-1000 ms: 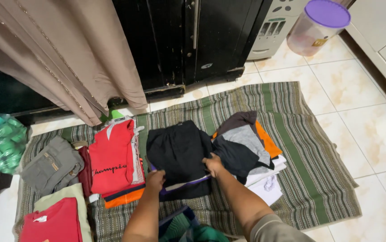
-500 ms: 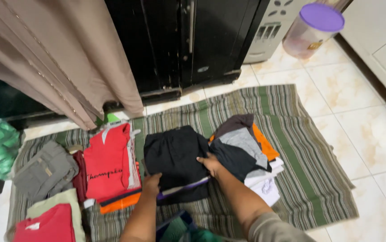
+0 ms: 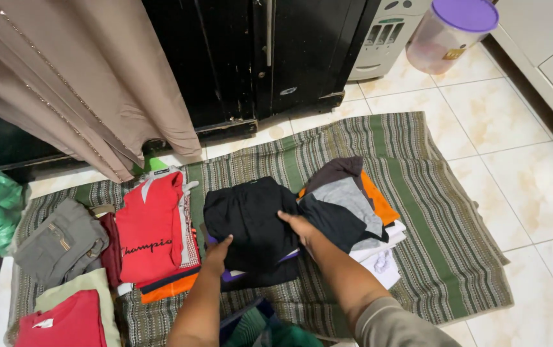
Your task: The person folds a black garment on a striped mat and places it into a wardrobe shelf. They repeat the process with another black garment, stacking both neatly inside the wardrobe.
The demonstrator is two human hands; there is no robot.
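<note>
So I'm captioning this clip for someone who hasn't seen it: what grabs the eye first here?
Both hands sit on a folded black garment at the middle of a green striped mat, the left hand at its near edge and the right hand flat on its right side. A bright red shirt tops the pile to the left, and a purple-lidded plastic jar stands on the tiles at top right.

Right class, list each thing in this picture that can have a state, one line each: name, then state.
Black garment: folded, on top of a pile, both hands on it.
Left hand: gripping the pile's near edge.
Right hand: flat on the garment.
Red shirt: folded, stacked.
Grey trousers: folded.
Striped mat: spread on the floor.
Plastic jar: lid on.
Black cabinet: doors shut.
</note>
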